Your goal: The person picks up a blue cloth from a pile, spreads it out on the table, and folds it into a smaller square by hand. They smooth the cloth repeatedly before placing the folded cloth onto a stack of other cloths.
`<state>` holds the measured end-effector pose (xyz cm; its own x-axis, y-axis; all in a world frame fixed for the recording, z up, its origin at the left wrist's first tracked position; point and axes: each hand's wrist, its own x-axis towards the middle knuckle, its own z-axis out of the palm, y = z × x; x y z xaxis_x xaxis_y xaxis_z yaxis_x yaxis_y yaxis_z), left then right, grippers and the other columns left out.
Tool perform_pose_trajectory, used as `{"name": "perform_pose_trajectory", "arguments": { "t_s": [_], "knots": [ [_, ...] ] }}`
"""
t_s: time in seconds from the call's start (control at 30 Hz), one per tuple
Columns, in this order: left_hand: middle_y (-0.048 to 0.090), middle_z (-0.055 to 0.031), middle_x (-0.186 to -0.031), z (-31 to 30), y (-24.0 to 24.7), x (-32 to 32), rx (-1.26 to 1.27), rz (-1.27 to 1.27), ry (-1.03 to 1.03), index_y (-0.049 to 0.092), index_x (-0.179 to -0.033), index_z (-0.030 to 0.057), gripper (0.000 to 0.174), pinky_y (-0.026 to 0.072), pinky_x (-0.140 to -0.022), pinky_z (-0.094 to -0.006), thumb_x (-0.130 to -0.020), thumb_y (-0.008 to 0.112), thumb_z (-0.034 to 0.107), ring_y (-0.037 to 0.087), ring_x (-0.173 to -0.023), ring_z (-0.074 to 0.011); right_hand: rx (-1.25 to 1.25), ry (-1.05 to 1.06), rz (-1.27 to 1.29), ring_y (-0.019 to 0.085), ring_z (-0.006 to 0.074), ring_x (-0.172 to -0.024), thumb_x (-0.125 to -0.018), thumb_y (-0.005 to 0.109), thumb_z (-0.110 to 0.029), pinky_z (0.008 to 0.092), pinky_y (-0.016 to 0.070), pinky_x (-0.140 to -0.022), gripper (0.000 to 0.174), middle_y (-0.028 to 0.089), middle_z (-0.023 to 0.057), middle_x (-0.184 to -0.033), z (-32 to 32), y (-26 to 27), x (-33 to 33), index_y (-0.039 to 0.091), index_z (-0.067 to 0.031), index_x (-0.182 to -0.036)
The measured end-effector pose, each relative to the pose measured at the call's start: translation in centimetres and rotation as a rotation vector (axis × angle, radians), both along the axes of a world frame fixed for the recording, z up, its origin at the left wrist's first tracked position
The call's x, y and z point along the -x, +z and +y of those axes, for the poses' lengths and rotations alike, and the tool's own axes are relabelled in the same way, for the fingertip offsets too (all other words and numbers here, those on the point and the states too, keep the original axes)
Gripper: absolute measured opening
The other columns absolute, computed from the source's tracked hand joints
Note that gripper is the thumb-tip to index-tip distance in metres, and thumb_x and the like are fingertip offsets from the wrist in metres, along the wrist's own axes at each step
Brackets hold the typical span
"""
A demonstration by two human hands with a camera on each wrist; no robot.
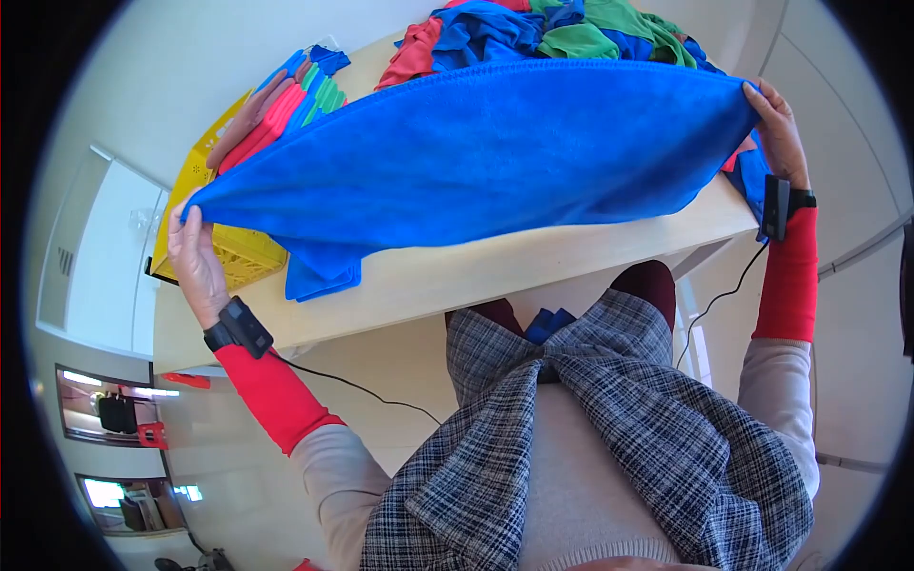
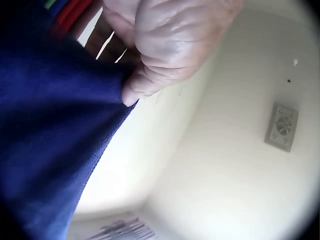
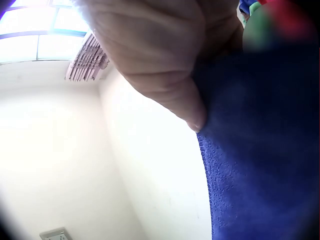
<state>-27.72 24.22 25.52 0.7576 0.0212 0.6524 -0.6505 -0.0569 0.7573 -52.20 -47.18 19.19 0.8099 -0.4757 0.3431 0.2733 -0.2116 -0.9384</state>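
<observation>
a large blue cloth (image 1: 495, 152) is stretched sideways between the two hands, spread over the counter (image 1: 428, 285) and in front of the person's body. the left hand (image 1: 197, 257) has its grip clamped on one end of the cloth, thumb pressed over the edge; the right hand (image 1: 783, 133) pinches the opposite upper corner, its grip closed there too. the upper edge runs nearly straight from one to the other, bowing slightly upward, while the lower part sags in soft folds. behind the cloth, at the far side of the counter, lies a loose heap of red, blue and green cloths (image 1: 486, 36). toward the left, a yellow basket (image 1: 243, 257) is partly covered by the blue cloth, and folded cloths (image 1: 276, 114) in pink, red, blue and green stand packed together by it. a folded blue piece (image 1: 324, 278) shows just below the stretched cloth, near the counter's front edge. each wrist wears a small black device over a red sleeve, with a thin dark cable trailing from it.
</observation>
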Motion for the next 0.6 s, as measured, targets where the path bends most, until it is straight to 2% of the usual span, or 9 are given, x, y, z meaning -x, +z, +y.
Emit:
{"name": "perform_pose_trajectory", "arguments": {
  "t_s": [0.1,0.17,0.27,0.43,0.53,0.6],
  "knots": [
    [0.069,-0.0032,-0.109,0.4,-0.1,-0.3,0.142,0.006,-0.318,0.065,-0.114,0.0051,0.018,0.0479,-0.090,-0.0244,-0.103,0.065,0.019,0.063,-0.098,-0.0092,0.033,-0.030,-0.029,0.063,0.0102,-0.104,-0.100,0.070,-0.030,0.0273,0.0464,-0.101,0.033,0.070,-0.0013,-0.110,-0.5,0.2,-0.1,0.070,-0.0077,-0.124],
    [0.069,-0.0030,-0.109,1.0,-0.3,-1.5,0.121,0.037,-0.314,0.065,-0.114,0.0056,0.017,0.0481,-0.090,-0.0246,-0.103,0.065,0.019,0.063,-0.098,-0.0091,0.046,-0.049,-0.040,0.062,0.0101,-0.103,-0.101,0.069,-0.031,0.0273,0.0459,-0.101,0.035,0.069,-0.0008,-0.112,-0.6,0.4,-0.6,0.068,-0.0067,-0.126],
    [0.069,-0.0025,-0.109,2.1,-1.4,-3.3,0.085,0.090,-0.294,0.065,-0.112,0.0065,0.016,0.0484,-0.090,-0.0251,-0.103,0.065,0.020,0.063,-0.098,-0.0089,0.066,0.062,0.018,0.062,0.0096,-0.105,-0.102,0.067,-0.034,0.0284,0.0468,-0.101,0.039,0.068,-0.0015,-0.113,-0.7,-0.3,-1.7,0.065,-0.0067,-0.130],
    [0.069,-0.0020,-0.108,3.7,-1.8,-5.6,-0.017,0.169,-0.252,0.065,-0.114,0.0076,0.017,0.0492,-0.089,-0.0261,-0.103,0.065,0.019,0.064,-0.098,-0.0092,0.226,-0.051,0.129,0.063,0.0087,-0.104,-0.104,0.064,-0.034,0.0268,0.0468,-0.102,0.039,0.068,-0.0019,-0.112,0.7,0.2,-2.0,0.064,-0.0069,-0.132],
    [0.070,-0.0029,-0.109,3.3,-2.0,-6.0,-0.027,0.208,-0.238,0.065,-0.116,0.0070,0.018,0.0499,-0.089,-0.0272,-0.103,0.065,0.019,0.064,-0.100,-0.0101,0.272,0.089,0.169,0.063,0.0087,-0.104,-0.105,0.062,-0.034,0.0257,0.0469,-0.102,0.037,0.068,-0.0025,-0.108,-1.6,0.2,-2.2,0.065,-0.0078,-0.130],
    [0.070,-0.0040,-0.111,2.6,-1.9,-5.2,0.019,0.209,-0.244,0.064,-0.118,0.0061,0.021,0.0498,-0.092,-0.0279,-0.103,0.065,0.020,0.065,-0.102,-0.0114,0.306,0.062,0.152,0.063,0.0080,-0.102,-0.104,0.063,-0.035,0.0248,0.0472,-0.099,0.036,0.068,-0.0030,-0.106,-2.0,0.3,-1.8,0.066,-0.0085,-0.128]
  ]
}}
